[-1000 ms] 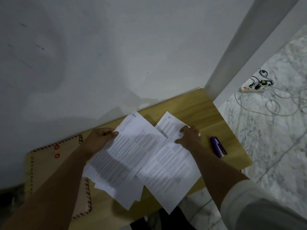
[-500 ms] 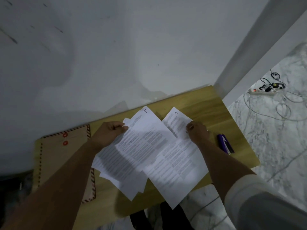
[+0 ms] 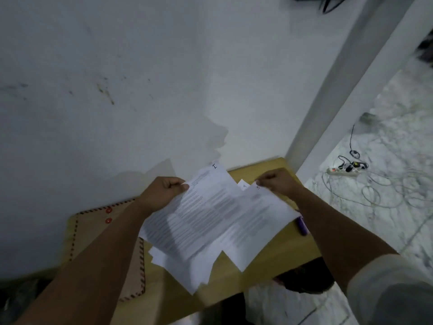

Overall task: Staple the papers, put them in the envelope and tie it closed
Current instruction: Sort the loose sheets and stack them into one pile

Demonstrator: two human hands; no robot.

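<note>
Two bare hands are in view, both engaged with the papers (image 3: 210,221). The left hand (image 3: 161,193) has its grip clamped on the upper left edge of the sheet marked "I". The right hand (image 3: 276,181) has its grip pinched on the top corner of the sheet marked "3". The sheets are fanned and overlapping, held over the middle of the table (image 3: 281,256). At least four sheets can be made out: "I", "3", a corner marked "4" between the two hands, and lower edges projecting under the stack; the exact count cannot be told. All printed text is blurred.

One envelope (image 3: 93,231), brown with a striped border, lies flat on the left part of the table, partly covered by the left forearm. Two red closure discs (image 3: 108,215) show near its top edge, one above the other. One purple stapler (image 3: 301,225) lies on the right part of the table, just beside the right forearm and the lower right edge of the papers.

On the floor to the right, well apart from the table, lies one power strip (image 3: 344,172) with tangled cables.
</note>
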